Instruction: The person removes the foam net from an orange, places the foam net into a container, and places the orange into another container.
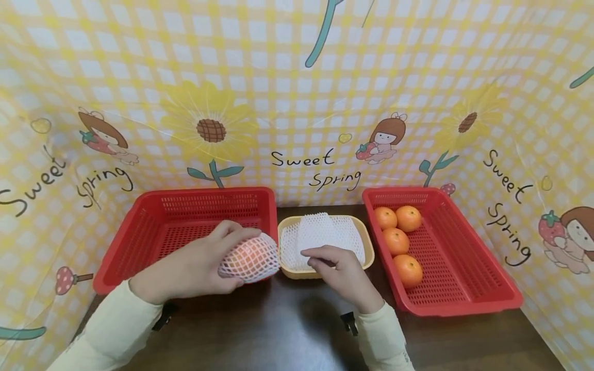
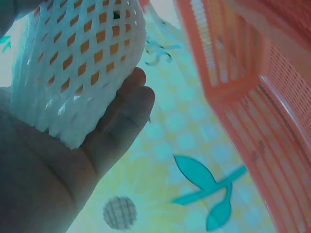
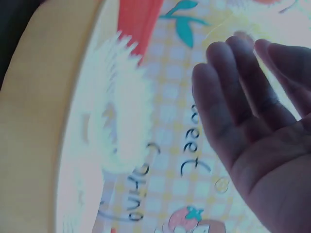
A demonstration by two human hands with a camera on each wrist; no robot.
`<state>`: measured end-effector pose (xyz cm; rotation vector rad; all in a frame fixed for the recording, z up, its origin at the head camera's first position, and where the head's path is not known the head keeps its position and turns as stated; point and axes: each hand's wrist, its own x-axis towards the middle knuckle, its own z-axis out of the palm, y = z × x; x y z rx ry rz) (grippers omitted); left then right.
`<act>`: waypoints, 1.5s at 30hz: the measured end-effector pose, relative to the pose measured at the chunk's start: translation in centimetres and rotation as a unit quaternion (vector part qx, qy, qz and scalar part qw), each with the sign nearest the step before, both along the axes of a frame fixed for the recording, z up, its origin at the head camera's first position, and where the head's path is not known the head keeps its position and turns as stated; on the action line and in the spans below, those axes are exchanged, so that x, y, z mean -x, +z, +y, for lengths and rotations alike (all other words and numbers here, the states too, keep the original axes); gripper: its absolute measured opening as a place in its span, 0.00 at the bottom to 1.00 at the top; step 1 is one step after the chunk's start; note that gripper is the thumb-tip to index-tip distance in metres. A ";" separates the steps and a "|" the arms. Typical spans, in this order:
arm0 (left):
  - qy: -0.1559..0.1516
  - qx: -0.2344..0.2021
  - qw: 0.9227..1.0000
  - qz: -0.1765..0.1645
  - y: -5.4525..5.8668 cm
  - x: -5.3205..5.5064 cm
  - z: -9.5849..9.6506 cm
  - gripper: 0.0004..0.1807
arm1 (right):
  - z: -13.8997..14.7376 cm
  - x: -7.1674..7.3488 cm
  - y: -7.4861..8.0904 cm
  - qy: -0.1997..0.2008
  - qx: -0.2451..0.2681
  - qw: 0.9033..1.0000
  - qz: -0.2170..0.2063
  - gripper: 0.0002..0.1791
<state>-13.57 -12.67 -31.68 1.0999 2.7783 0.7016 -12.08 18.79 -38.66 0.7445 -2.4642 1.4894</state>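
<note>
My left hand [image 1: 195, 265] grips an orange in a white foam net sleeve [image 1: 250, 258], over the right front part of the left red basket [image 1: 204, 191]. In the left wrist view, orange skin shows through the diamond holes of the net [image 2: 87, 58], with fingers curled along its side. My right hand [image 1: 345, 275] hovers over the small cream basket [image 1: 369, 247], its fingers relaxed and holding nothing. Several flat white foam net sleeves [image 1: 320, 234] lie in that basket. The right wrist view shows the right palm [image 3: 272, 165] bare beside a bright, blurred sleeve [image 3: 124, 107].
Several unwrapped oranges [image 1: 408, 270] sit along the left side of the right red basket [image 1: 464, 309]. All the baskets stand on a dark brown table [image 1: 278, 330]. A yellow checked cloth [image 1: 297, 113] with flowers and lettering hangs behind and at the sides.
</note>
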 end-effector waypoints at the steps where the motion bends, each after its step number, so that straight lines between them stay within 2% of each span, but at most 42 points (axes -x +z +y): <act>1: -0.007 -0.003 1.000 0.003 -0.1 -0.3 0.2 0.46 | -0.2 -0.2 0.0 0.017 0.012 1.000 -0.001 0.13; 5: -0.035 -0.017 0.999 -0.004 -0.4 -1.4 1.2 0.46 | -0.9 -0.9 0.2 0.068 0.054 0.995 -0.039 0.14; 9: -0.061 -0.037 0.997 -0.017 -0.8 -2.1 2.0 0.47 | -1.2 -1.4 0.2 0.106 0.108 0.985 -0.084 0.17; 14: -0.091 -0.059 0.993 -0.033 -1.4 -2.6 2.8 0.47 | -1.5 -1.7 0.0 0.126 0.156 0.978 -0.064 0.18; 16: -0.099 -0.070 0.992 -0.035 -1.5 -2.7 3.0 0.48 | -1.6 -1.8 0.0 0.127 0.207 0.967 -0.079 0.16; 19: -0.103 -0.082 0.991 -0.038 -1.5 -2.7 3.1 0.48 | -1.8 -1.8 0.0 0.129 0.284 0.945 -0.099 0.06; 21: -0.105 -0.090 0.990 -0.041 -1.4 -2.8 3.0 0.48 | -1.9 -1.8 -0.1 0.124 0.308 0.938 -0.095 0.03; 25: -0.120 -0.108 0.986 -0.040 -1.1 -2.9 2.9 0.49 | -2.3 -1.8 -0.6 0.104 0.274 0.955 -0.040 0.06; 29: -0.133 -0.125 0.982 -0.040 -1.1 -3.0 2.9 0.49 | -2.6 -1.9 -0.7 0.095 0.242 0.965 -0.025 0.11; 31: -0.129 -0.131 0.982 -0.046 -1.2 -3.0 2.9 0.49 | -2.6 -1.9 -0.7 0.092 0.231 0.968 -0.016 0.12; 33: -0.126 -0.135 0.982 -0.041 -1.4 -2.9 2.8 0.49 | -2.4 -1.8 -0.7 0.099 0.226 0.969 0.003 0.12; 36: -0.113 -0.136 0.983 -0.038 -1.5 -2.7 2.6 0.49 | -2.2 -1.7 -0.5 0.130 0.228 0.965 0.026 0.14; 40: -0.099 -0.139 0.984 -0.043 -1.8 -2.5 2.3 0.49 | -2.2 -1.8 -0.2 0.184 0.226 0.956 0.022 0.20; 45: -0.094 -0.156 0.982 -0.041 -2.5 -2.3 2.3 0.49 | -2.5 -2.0 0.1 0.194 0.167 0.967 0.000 0.27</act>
